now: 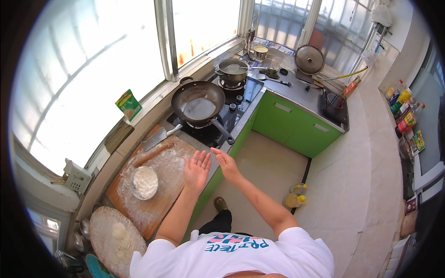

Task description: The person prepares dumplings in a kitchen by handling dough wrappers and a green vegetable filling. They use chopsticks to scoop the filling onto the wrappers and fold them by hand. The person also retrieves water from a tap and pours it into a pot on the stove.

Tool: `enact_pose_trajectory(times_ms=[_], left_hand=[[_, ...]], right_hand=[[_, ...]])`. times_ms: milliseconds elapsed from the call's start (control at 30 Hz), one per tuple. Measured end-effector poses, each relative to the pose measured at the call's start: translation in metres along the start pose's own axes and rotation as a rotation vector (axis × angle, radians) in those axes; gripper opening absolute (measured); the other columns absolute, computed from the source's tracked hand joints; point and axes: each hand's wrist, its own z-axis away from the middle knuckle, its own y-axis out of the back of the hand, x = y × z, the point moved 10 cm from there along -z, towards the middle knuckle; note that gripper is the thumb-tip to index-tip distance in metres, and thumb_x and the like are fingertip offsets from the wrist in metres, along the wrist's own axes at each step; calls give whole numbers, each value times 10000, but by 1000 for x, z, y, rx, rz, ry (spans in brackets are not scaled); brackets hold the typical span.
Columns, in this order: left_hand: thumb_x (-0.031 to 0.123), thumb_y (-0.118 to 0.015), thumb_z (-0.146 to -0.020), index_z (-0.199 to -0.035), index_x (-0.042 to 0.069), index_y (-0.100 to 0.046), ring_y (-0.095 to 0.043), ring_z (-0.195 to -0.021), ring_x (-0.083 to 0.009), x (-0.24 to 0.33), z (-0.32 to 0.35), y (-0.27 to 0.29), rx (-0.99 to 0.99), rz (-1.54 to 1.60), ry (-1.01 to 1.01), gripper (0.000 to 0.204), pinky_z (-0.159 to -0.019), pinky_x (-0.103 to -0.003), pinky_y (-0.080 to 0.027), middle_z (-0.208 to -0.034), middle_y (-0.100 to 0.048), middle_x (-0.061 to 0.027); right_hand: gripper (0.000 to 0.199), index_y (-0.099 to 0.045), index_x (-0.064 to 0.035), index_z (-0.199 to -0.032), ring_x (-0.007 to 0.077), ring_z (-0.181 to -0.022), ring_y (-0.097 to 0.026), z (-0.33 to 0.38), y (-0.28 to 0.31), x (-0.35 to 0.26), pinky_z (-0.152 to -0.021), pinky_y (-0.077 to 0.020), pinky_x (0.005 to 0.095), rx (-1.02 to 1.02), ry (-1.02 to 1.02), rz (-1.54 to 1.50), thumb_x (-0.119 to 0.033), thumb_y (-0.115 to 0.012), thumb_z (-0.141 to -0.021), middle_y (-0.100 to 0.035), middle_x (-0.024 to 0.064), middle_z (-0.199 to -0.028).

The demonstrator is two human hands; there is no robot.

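Observation:
My left hand (197, 169) is open, palm up, its fingers stretched out. Close beside it, my right hand (227, 166) is also open, fingers extended and thumb side up. Neither holds anything; both are raised near the counter's front edge. To their left lies a floury wooden board (170, 178). On it are a clear bowl (132, 186) of white flour (145, 182), a small rolling pin (153, 155) and, at the far end, a cleaver (155, 138). A black wok (181, 96) sits on the stove ahead, its handle (223, 131) pointing toward my right hand.
A round board (103, 234) with several flat dough rounds (119, 230) is at the lower left. A pot (230, 75) stands behind the wok. Green cabinets (273, 116) turn the corner rightward. Oil bottles (293, 200) stand on the floor.

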Motion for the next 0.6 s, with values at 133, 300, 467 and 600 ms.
enact_pose_trajectory(times_ms=[133, 300, 467, 600], left_hand=[[537, -330, -979, -1430, 62, -276, -394, -1302, -298, -30, -70, -43, -54, 18, 81, 658, -1087, -446, -309, -1434, -366, -127], [533, -333, -979, -1387, 58, -335, -430, -1275, -303, -47, -149, -78, -95, -33, 122, 626, -1065, -447, -346, -1398, -411, -141], [522, -323, -987, -1414, 59, -295, -412, -1296, -309, -66, -200, -98, -97, -58, 150, 631, -1077, -435, -332, -1419, -381, -141], [512, -310, -993, -1416, 61, -294, -417, -1294, -311, -74, -235, -101, -48, -79, 124, 619, -1063, -429, -344, -1416, -388, -140]], right_hand=[[356, -560, -6, -1249, 194, -1149, -549, -58, 62, 5, -980, -412, 297, 81, 30, 41, -240, -475, -994, -602, 118, -1228], [347, -549, 7, -1250, 177, -1158, -540, -118, 114, 2, -984, -414, 291, 113, -6, 68, -218, -482, -995, -597, 106, -1237], [338, -557, 20, -1229, 171, -1136, -555, -159, 167, 40, -966, -429, 285, 167, -74, 79, -208, -502, -986, -608, 106, -1213], [307, -584, 2, -1206, 174, -1071, -604, -200, 196, 66, -906, -469, 286, 146, -53, 151, -177, -532, -963, -647, 106, -1155]])
